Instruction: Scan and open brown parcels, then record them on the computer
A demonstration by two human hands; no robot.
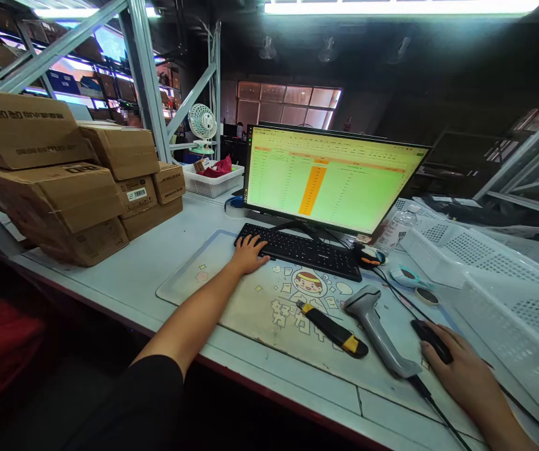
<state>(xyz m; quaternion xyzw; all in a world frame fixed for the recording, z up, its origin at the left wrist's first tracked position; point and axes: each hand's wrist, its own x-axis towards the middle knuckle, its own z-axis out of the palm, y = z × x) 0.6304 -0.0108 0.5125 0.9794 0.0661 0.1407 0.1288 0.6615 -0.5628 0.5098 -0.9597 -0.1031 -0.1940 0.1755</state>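
Keyboard [303, 250] keys sit under my left hand [248, 254], palm down, fingers spread over the left end, forearm slanting up to it; a loose wrist and light presses suit this best. Behind the keyboard, the monitor [330, 178] shows a sheet worth checking. In front of the keyboard lie the cutter [328, 327] and then the scanner [383, 338], which I should avoid bumping. Past the keyboard's right end, on its near side, my right hand [464, 369] cups the mouse [432, 341]; small slides keep it accurate.
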